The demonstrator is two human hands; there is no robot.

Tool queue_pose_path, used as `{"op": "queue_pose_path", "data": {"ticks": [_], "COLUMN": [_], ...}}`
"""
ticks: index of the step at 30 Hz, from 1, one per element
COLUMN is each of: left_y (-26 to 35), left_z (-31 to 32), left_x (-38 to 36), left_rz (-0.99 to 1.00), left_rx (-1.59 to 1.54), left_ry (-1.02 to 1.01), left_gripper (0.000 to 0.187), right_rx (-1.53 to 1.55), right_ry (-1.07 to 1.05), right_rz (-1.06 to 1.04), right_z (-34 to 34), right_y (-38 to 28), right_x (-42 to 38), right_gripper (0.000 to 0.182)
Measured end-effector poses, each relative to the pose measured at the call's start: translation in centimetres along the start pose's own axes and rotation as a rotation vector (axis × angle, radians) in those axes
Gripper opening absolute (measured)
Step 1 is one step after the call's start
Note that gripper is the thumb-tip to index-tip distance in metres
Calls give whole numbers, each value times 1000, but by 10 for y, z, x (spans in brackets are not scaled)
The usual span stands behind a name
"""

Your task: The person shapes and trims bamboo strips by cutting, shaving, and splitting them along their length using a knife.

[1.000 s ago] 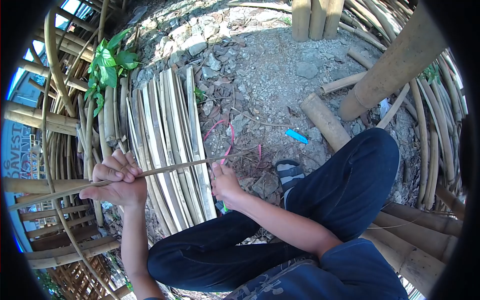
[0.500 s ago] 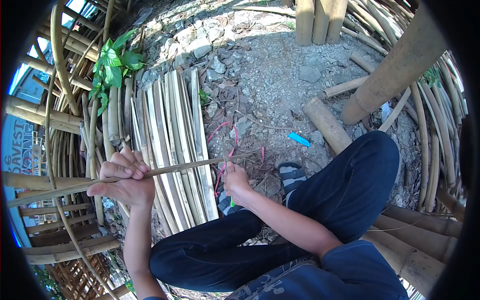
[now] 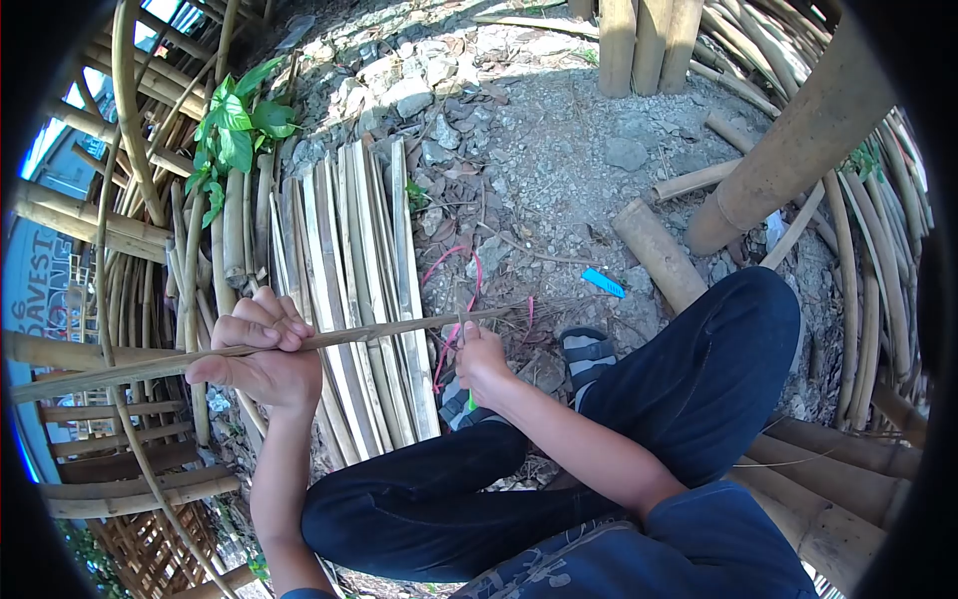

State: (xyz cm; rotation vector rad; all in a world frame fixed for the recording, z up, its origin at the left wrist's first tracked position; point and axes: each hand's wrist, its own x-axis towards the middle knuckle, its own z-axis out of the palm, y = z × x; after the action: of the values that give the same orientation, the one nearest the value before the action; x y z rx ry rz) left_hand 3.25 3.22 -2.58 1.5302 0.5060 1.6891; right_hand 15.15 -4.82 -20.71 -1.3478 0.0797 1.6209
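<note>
A long bamboo strip (image 3: 394,328) runs almost level in front of me, from the left edge to past my right hand. My left hand (image 3: 261,349) is closed round it, palm up, with the thumb stretched along its near side. My right hand (image 3: 481,357) grips a knife with a green handle (image 3: 472,401), whose end shows below the fist. The blade stands up across the strip near its right end. Beneath the strip, a row of split bamboo slats (image 3: 351,215) lies on the ground.
A pink plastic tie (image 3: 479,272) and a blue plastic piece (image 3: 604,283) lie on the stony ground. Thick bamboo poles (image 3: 788,130) rise at the right, beside a cut bamboo length (image 3: 657,255). Bamboo framing and a leafy plant (image 3: 235,120) border the left.
The whole view has shifted slightly, with the scene a little further right. Both hands keep their grip on the strip and the knife, in nearly the same positions.
</note>
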Motion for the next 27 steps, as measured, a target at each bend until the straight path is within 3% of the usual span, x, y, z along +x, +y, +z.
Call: {"op": "queue_pose_path", "data": {"ticks": [5, 7, 10, 12, 14, 17, 19, 23, 27], "left_y": [-2, -3, -1, -2, -2, 2, 7, 7, 3], "left_z": [3, 4, 6, 4, 4, 11, 13, 11, 11], "left_x": [0, 0, -1, -2, -2, -2, -2, -2, -4], "left_rz": [20, 31, 27, 42, 53, 51, -85, -131, -130], "left_rx": [14, 19, 42, 54, 64, 38, -96, -196, -207], "left_ry": [-5, 12, 32, 25, 25, 15, -100, -138, -111], "left_gripper": [72, 71, 69, 68, 67, 67, 64, 63, 65], "right_rx": [29, 7, 22, -80, 54, 24, -1, 60, 62], "right_ry": [-3, -172, -265, -254, -163, -62, 14, -25, -175], "right_rz": [18, -81, -27, -134, -36, 27, 52, 97, 12], "right_z": [14, 25, 33, 28, 19, 5, 3, 11, 28], "right_y": [-2, -7, -20, -17, -17, -7, -2, -9, -22], "right_x": [-21, -43, -67, -52, -43, -13, -5, -22, -63], "right_gripper": [40, 34, 34, 33, 34, 35, 36, 36, 34]}}
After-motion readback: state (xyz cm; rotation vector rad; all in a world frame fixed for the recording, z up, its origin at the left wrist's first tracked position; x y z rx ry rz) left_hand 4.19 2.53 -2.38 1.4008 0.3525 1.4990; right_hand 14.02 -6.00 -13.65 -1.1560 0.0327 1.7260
